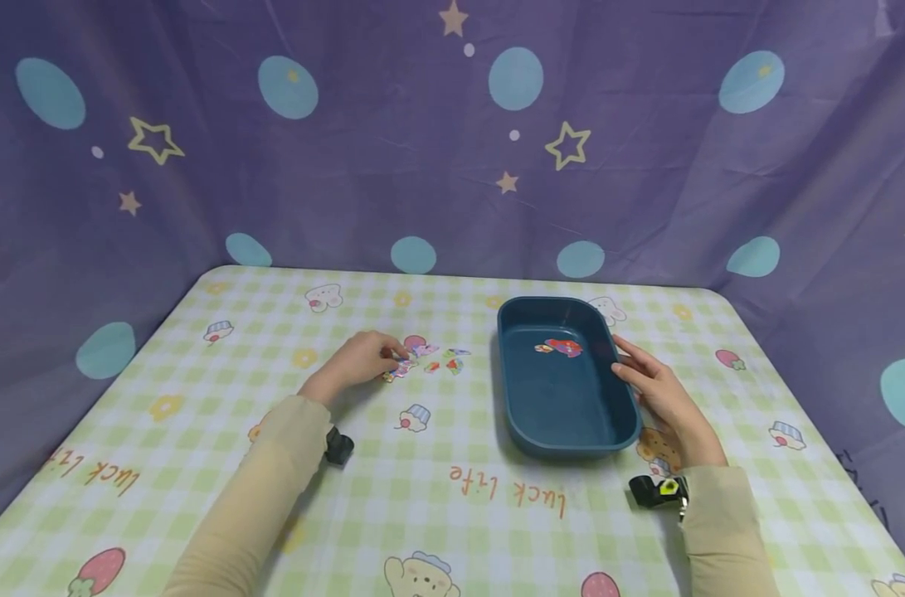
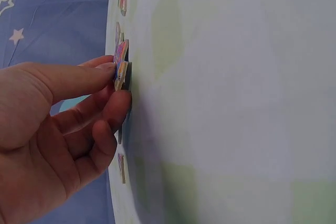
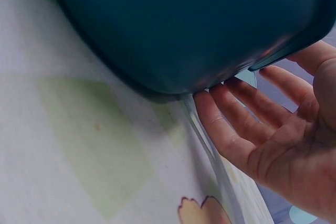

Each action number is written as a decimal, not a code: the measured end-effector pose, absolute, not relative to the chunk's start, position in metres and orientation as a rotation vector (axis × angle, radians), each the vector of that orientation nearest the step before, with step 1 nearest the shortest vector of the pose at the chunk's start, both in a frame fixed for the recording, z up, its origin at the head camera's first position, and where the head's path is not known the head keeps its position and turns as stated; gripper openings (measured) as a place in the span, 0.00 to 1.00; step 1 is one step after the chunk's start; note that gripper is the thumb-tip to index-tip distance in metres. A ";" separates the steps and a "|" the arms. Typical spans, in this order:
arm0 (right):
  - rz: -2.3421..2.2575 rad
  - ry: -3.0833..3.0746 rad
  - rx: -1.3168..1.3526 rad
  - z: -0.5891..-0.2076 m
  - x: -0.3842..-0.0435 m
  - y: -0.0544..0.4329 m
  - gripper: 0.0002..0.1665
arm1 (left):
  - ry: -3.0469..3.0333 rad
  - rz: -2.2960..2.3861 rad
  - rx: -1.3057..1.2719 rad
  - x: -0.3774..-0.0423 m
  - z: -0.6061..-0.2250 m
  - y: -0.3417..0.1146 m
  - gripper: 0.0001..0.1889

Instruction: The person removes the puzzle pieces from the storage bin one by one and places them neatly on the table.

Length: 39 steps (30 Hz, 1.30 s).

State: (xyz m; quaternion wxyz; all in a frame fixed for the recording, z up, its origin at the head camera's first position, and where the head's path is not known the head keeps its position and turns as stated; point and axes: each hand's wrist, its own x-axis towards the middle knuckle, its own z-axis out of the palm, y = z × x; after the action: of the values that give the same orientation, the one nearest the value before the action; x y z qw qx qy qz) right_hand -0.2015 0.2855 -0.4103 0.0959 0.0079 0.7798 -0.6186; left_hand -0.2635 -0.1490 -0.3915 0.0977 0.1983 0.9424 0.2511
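Observation:
My left hand (image 1: pixel 361 358) pinches a small, colourful flat puzzle piece (image 2: pixel 122 74) between thumb and fingers, close to the tabletop. Other bright pieces (image 1: pixel 454 365) lie loose just beyond its fingertips, some hidden by the hand. A deep dark-blue box (image 1: pixel 560 406) with rounded corners stands flat on the table, right of centre. On its floor lie a few red and multicoloured pieces (image 1: pixel 564 347). My right hand (image 1: pixel 664 398) holds the box's right side. Its thumb is at the rim, and the fingertips (image 3: pixel 205 103) press against the outer wall.
A green-and-white checked tablecloth (image 1: pixel 258 506) with printed cupcakes, strawberries and lettering covers the table. Behind it hangs a purple curtain (image 1: pixel 392 166) with stars and dots. Black wrist cameras (image 1: pixel 338 448) are strapped at both wrists.

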 end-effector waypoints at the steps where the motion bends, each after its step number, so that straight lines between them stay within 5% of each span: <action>1: -1.830 2.312 0.027 -0.410 -0.202 0.285 0.36 | 2.798 0.734 0.584 -0.264 -0.391 -0.148 0.10; 15: -1.817 2.322 0.036 -0.409 -0.202 0.286 0.36 | 2.927 0.609 0.524 -0.271 -0.378 -0.128 0.08; 39: -1.817 2.324 0.043 -0.409 -0.200 0.284 0.37 | 2.803 0.716 0.963 -0.282 -0.339 0.003 0.10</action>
State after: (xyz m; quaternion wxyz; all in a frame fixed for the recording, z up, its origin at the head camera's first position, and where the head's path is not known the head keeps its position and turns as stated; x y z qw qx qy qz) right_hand -0.2000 0.2842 -0.4086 0.0953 0.0144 0.7841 -0.6131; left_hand -0.2817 0.0027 -0.3393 0.0463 0.3155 0.9183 0.2347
